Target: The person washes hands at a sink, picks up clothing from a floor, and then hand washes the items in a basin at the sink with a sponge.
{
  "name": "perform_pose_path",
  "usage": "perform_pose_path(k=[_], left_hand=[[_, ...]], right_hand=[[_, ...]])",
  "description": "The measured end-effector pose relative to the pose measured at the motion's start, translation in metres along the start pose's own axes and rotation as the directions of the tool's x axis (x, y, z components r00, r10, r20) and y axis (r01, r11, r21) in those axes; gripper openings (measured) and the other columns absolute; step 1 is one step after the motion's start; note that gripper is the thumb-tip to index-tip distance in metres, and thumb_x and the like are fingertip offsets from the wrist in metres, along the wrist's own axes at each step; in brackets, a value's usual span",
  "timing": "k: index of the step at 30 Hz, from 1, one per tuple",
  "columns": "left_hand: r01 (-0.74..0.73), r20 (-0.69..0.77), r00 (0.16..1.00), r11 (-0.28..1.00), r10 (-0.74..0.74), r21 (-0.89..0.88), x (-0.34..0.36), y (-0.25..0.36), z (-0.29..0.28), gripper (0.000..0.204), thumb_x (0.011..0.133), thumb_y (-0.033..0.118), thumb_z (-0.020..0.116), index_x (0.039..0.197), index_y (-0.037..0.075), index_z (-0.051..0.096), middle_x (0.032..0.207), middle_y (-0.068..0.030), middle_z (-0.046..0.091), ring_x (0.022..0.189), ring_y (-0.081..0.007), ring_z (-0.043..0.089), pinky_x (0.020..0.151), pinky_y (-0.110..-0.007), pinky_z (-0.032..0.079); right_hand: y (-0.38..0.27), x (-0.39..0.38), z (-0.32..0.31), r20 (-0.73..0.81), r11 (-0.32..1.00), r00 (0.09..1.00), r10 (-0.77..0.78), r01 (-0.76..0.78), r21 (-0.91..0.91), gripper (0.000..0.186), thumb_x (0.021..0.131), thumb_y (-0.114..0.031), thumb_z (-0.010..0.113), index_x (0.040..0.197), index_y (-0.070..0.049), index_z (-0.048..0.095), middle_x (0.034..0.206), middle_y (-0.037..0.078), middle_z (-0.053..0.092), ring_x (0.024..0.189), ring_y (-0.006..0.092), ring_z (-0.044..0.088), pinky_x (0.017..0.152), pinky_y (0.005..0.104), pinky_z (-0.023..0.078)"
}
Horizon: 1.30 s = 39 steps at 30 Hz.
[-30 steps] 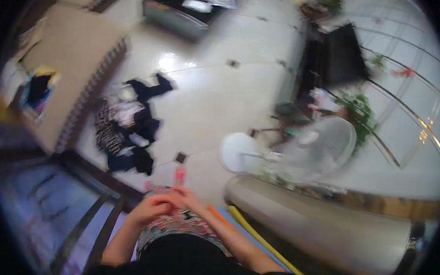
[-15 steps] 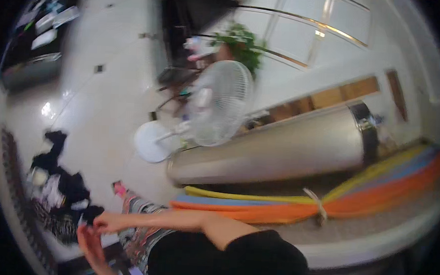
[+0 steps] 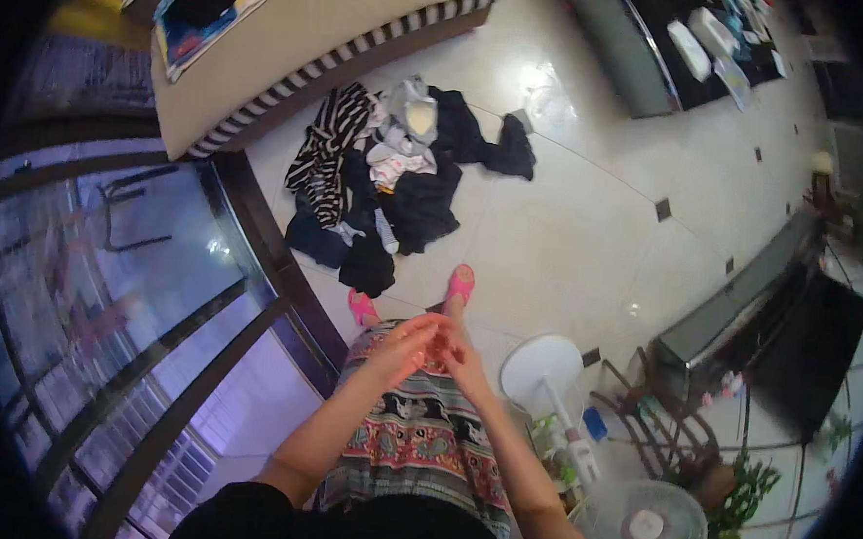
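Note:
My left hand (image 3: 403, 354) and my right hand (image 3: 458, 362) come close together in front of my long patterned skirt (image 3: 413, 444). The fingers of both look apart and loosely curved toward each other, slightly blurred, and I make out nothing held in them. On the tiled floor past my feet lies a heap of clothes: a black-and-white striped garment (image 3: 332, 152), dark garments (image 3: 423, 206), a white printed piece (image 3: 398, 165) and a grey piece with a pale cup shape (image 3: 418, 118). My pink sandals (image 3: 460, 285) stand just nearer than the heap.
A beige sofa (image 3: 298, 28) with striped trim carries folded cloth (image 3: 206, 19) at the upper left. Glass doors (image 3: 139, 254) line the left. A white standing fan (image 3: 643, 525), a wooden stool (image 3: 668, 419) and a plant (image 3: 743, 501) are at the right. A dark table (image 3: 648, 56) stands farther off.
My view has swung left, bringing the clothes heap and my feet to the middle. The fan has shifted to the lower right, and the metal cylinder and striped cloth have left view.

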State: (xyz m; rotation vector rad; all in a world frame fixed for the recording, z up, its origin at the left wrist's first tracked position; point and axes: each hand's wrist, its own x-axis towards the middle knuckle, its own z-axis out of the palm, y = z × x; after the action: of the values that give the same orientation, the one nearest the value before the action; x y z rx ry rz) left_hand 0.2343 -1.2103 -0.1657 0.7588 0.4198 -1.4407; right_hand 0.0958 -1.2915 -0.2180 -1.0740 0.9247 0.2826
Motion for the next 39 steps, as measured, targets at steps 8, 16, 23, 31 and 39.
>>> perform_pose_path(k=[8, 16, 23, 31, 39], left_hand=[[-0.113, -0.047, 0.993, 0.99, 0.109, -0.088, 0.066, -0.008, -0.097, 0.028, 0.091, 0.02, 0.041, 0.107, 0.0, 0.051, 0.088, -0.0065, 0.053, 0.082, -0.0148, 0.052, 0.075, -0.029, 0.044], [-0.228, -0.139, 0.969, 0.96, 0.207, -0.164, 0.097, 0.004, -0.201, 0.029, 0.091, 0.023, 0.042, 0.107, 0.0, 0.052, 0.086, -0.0062, 0.054, 0.083, -0.0142, 0.052, 0.076, -0.03, 0.043], [-0.341, -0.214, 0.93, 0.92, 0.3, -0.191, 0.102, 0.02, -0.257, 0.03, 0.091, 0.026, 0.043, 0.106, 0.002, 0.053, 0.082, -0.0055, 0.055, 0.079, -0.0124, 0.052, 0.075, -0.028, 0.044], [-0.271, -0.357, 0.869, 0.934, 0.342, 0.234, 0.17, 0.041, -0.339, 0.024, 0.091, 0.018, 0.044, 0.104, 0.002, 0.055, 0.086, -0.0057, 0.059, 0.079, -0.0085, 0.055, 0.071, -0.022, 0.045], [-0.256, -0.411, 0.791, 0.855, 0.453, 0.45, 0.282, 0.05, -0.408, 0.022, 0.091, 0.019, 0.044, 0.1, 0.003, 0.056, 0.087, -0.0035, 0.06, 0.076, -0.0065, 0.054, 0.07, -0.018, 0.044]], right_hand=[[0.068, 0.159, -0.056, 0.014, 0.963, 0.998, 0.067, -0.061, -0.261, 0.018, 0.085, -0.018, 0.052, 0.088, -0.001, 0.059, 0.071, 0.005, 0.061, 0.061, 0.0117, 0.055, 0.053, 0.0243, 0.043], [0.108, 0.328, -0.057, -0.007, 0.847, 0.997, -0.081, 0.065, -0.527, 0.017, 0.083, -0.016, 0.051, 0.09, -0.002, 0.059, 0.072, 0.006, 0.061, 0.059, 0.0121, 0.057, 0.052, 0.0246, 0.045], [0.104, 0.379, -0.034, -0.059, 0.719, 0.995, -0.082, 0.019, -0.695, 0.019, 0.081, -0.017, 0.054, 0.09, -0.001, 0.06, 0.073, 0.009, 0.063, 0.062, 0.0149, 0.061, 0.056, 0.0262, 0.048], [0.087, 0.461, -0.055, 0.02, 0.418, 0.96, -0.281, 0.141, -0.897, 0.015, 0.076, -0.016, 0.057, 0.084, -0.005, 0.062, 0.076, 0.015, 0.063, 0.071, 0.0268, 0.062, 0.064, 0.0342, 0.048], [0.02, 0.627, -0.098, 0.352, -0.016, 0.665, -0.658, 0.456, -0.89, 0.022, 0.057, 0.002, 0.055, 0.077, -0.006, 0.054, 0.103, 0.021, 0.052, 0.102, 0.0364, 0.047, 0.083, 0.0454, 0.038]])
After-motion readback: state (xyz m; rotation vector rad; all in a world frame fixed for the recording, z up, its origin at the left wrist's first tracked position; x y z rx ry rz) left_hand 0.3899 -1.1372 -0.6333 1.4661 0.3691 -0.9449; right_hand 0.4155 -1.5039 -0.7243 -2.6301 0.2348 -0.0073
